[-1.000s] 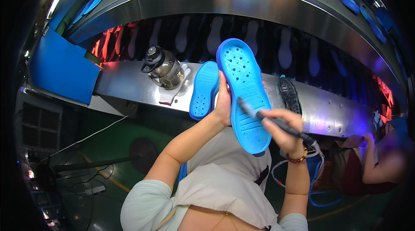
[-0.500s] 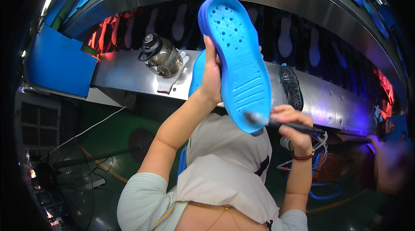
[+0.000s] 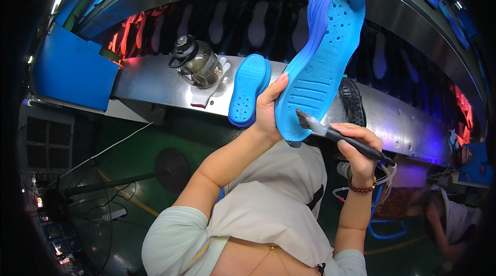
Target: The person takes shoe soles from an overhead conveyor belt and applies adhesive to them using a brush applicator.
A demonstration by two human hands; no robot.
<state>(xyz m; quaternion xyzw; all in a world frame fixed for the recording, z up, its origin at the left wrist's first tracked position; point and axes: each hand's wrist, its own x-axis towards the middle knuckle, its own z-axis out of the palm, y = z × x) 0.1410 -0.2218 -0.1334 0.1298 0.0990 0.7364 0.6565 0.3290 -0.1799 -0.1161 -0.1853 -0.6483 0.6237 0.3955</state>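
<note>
My left hand (image 3: 271, 105) grips a large blue shoe sole (image 3: 318, 77) by its lower left edge. The sole stands tilted up and to the right, its holed, ribbed inner face toward me. In my right hand (image 3: 357, 144) is a brush (image 3: 356, 144) with a black handle, a pale neck and dark bristles. Its bristles touch the sole's inner face near the lower end. Another blue sole (image 3: 249, 90) lies on the steel bench left of the held one. To the right a black sole (image 3: 352, 101) rests partly behind the held sole.
A dark-lidded water jug (image 3: 200, 67) stands on the steel bench (image 3: 155, 77), with a whitish glove (image 3: 201, 98) beside it. Beyond runs a dark line of soles (image 3: 258, 23). A blue box (image 3: 75, 72) is at left, a fan (image 3: 54, 203) lower left, another person (image 3: 454, 214) at right.
My left hand has swung the sole's top to the right and moved its grip toward the lower end. The second blue sole now shows fully. The brush stays at the lower end.
</note>
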